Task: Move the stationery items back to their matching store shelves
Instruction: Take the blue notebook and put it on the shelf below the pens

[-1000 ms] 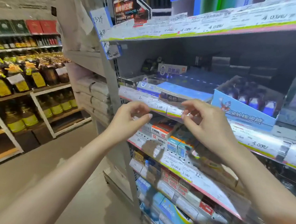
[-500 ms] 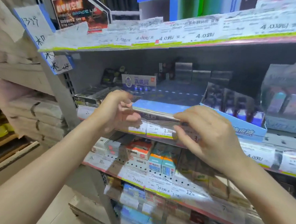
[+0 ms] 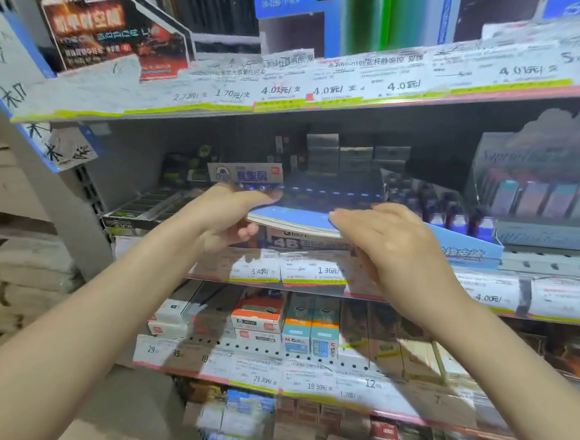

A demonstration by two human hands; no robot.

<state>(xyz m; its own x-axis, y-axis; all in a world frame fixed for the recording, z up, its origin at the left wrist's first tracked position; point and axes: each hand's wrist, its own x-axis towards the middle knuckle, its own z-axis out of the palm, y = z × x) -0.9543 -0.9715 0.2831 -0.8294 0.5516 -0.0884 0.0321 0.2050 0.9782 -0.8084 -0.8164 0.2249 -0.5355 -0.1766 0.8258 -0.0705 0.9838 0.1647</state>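
Observation:
A flat blue-lidded box lies level at the front of the middle shelf, on top of a pack marked 4B. My left hand grips its left end, thumb under and fingers over the top. My right hand covers its right end with the fingers curled over the lid. The box's far part reaches back into the dim shelf.
A blue open display carton of small bottles stands right of the box. The upper shelf edge with price labels hangs close overhead. Boxed stationery fills the lower shelf. A grey upright post stands at left.
The view has moved closer and to the right along the shelving. Both hands went from the price strip up to the blue box and now hold it at its two ends.

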